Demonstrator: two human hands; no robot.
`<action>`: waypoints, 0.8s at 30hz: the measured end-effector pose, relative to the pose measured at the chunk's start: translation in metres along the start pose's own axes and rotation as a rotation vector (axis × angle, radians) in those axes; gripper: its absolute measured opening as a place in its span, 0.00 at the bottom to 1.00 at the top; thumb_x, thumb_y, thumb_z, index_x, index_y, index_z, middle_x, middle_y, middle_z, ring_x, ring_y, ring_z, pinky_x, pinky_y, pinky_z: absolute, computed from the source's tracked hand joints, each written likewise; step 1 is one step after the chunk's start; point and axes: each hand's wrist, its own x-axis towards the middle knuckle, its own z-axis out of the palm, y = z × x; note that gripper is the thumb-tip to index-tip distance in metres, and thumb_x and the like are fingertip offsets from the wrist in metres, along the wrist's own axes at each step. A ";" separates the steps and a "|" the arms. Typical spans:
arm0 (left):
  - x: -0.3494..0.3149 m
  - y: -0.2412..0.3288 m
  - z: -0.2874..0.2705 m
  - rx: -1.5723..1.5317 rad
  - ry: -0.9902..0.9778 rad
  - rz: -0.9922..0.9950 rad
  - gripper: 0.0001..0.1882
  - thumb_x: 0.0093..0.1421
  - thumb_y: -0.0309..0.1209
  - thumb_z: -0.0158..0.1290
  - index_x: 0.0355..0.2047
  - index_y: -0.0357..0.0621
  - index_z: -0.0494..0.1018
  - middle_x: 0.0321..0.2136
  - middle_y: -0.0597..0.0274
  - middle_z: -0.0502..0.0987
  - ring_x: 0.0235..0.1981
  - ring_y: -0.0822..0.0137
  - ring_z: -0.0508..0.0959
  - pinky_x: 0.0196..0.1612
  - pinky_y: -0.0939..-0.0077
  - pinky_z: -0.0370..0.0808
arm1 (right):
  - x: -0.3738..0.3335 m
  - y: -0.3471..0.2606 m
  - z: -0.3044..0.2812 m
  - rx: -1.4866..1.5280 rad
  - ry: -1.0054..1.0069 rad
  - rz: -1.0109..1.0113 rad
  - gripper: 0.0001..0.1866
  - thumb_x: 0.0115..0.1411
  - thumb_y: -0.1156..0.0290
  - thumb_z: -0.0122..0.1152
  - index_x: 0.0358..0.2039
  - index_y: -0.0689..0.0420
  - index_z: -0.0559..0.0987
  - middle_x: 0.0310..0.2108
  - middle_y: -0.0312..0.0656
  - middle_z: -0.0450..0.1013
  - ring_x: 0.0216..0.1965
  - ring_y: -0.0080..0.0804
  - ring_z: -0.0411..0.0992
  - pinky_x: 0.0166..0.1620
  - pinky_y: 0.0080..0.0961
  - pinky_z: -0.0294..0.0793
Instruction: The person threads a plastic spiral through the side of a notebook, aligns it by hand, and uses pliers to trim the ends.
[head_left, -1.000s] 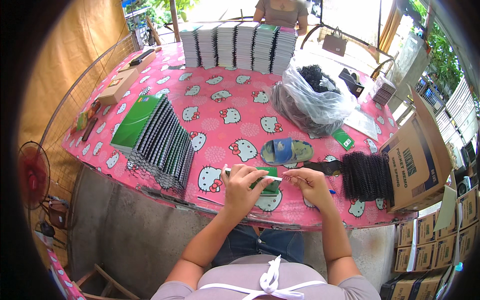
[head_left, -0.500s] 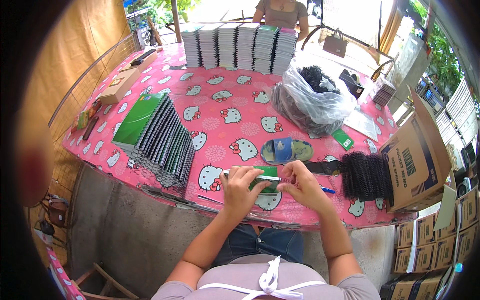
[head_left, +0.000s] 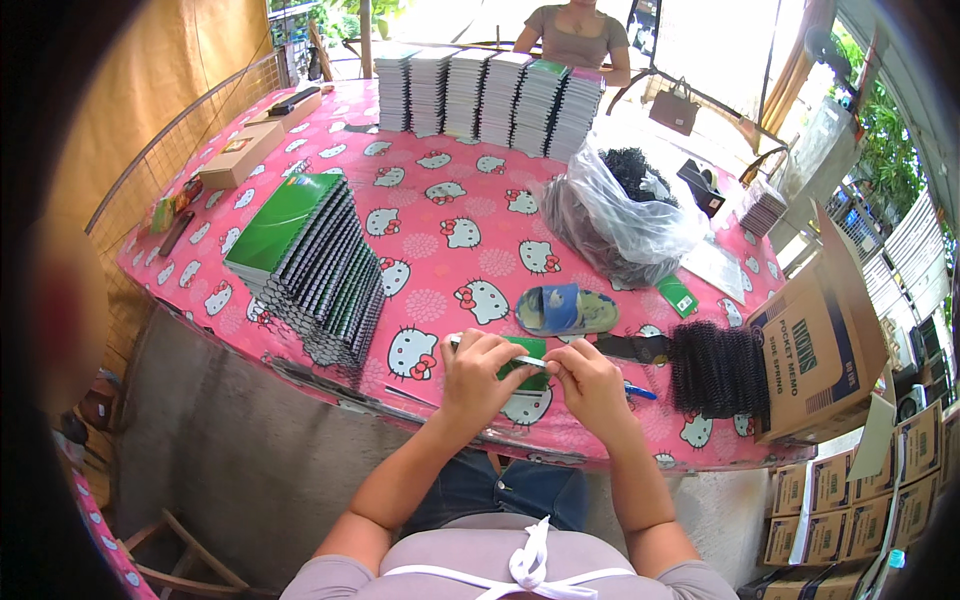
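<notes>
Left hand (head_left: 475, 378) pinches a pad (head_left: 526, 360) between the thumb and the fingers. Right hand (head_left: 592, 385) has its thumb and fingertips bunched at the right end of the pad, touching it or just beside it. I cannot tell what they pinch, as the fingers hide it. The pad is near the middle of the front edge of the pink table (head_left: 440, 280). Its white side faces up, and green shows above and below. I cannot tell if that green is one pad or two.

A blue pen (head_left: 640, 392) lies just right of the right hand. Past the hands, toward the middle of the table, is a blue slipper (head_left: 567, 309). Black coils (head_left: 715, 370) lie in a pile by the front right corner, beside a big brown box (head_left: 815, 345) at the right edge.

To the left, near the front edge, is a tall pile of green books (head_left: 290, 225). A clear bag (head_left: 610, 215) with black stuff in it sits toward the right edge, with a small green card (head_left: 677, 296) near it. Six stacks of books (head_left: 480, 95) stand in a row by the back edge. Behind them is a person (head_left: 577, 42).
</notes>
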 end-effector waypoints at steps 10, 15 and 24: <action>-0.005 -0.006 0.003 -0.024 -0.005 -0.003 0.11 0.47 0.41 0.63 0.29 0.51 0.80 0.28 0.71 0.77 0.38 0.67 0.72 0.49 0.59 0.57 | 0.002 -0.005 0.008 -0.104 0.008 0.040 0.06 0.53 0.72 0.61 0.26 0.60 0.75 0.25 0.44 0.70 0.29 0.46 0.72 0.31 0.38 0.71; 0.004 -0.006 -0.004 -0.075 -0.023 0.026 0.12 0.44 0.40 0.65 0.27 0.49 0.81 0.27 0.69 0.79 0.35 0.67 0.73 0.45 0.65 0.59 | 0.045 0.064 -0.036 -0.360 -0.144 0.091 0.10 0.51 0.71 0.60 0.36 0.55 0.77 0.30 0.45 0.74 0.35 0.46 0.74 0.38 0.40 0.73; 0.014 -0.016 0.003 -0.148 -0.089 -0.005 0.14 0.42 0.38 0.66 0.28 0.48 0.79 0.29 0.67 0.79 0.38 0.66 0.75 0.53 0.60 0.59 | 0.041 0.131 -0.005 -0.178 -0.174 0.160 0.19 0.45 0.71 0.63 0.40 0.58 0.74 0.30 0.48 0.74 0.35 0.43 0.74 0.37 0.36 0.73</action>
